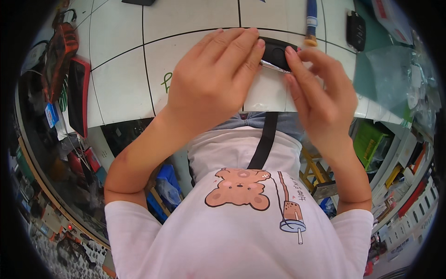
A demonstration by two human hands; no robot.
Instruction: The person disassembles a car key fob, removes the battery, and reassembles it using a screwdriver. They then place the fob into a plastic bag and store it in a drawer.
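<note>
A black car key fob (pixel 274 52) with a bright silver edge is held between both hands over the white worktop (pixel 121 88). My left hand (pixel 211 76) lies with its fingers together over the left end of the fob and covers that part. At the other end, my right hand (pixel 325 93) pinches the fob between thumb and fingers. Farther right lies a second black key fob (pixel 356 30) with buttons on its face. A blue-handled tool (pixel 311 23) rests just beyond my right fingers, its upper end cut off by the frame.
On the left edge stand an orange-and-black device (pixel 60 65) and a red-rimmed black one (pixel 79 97). Clear plastic bags (pixel 390 69) lie on a green surface at the right. The worktop's front edge runs close to my body.
</note>
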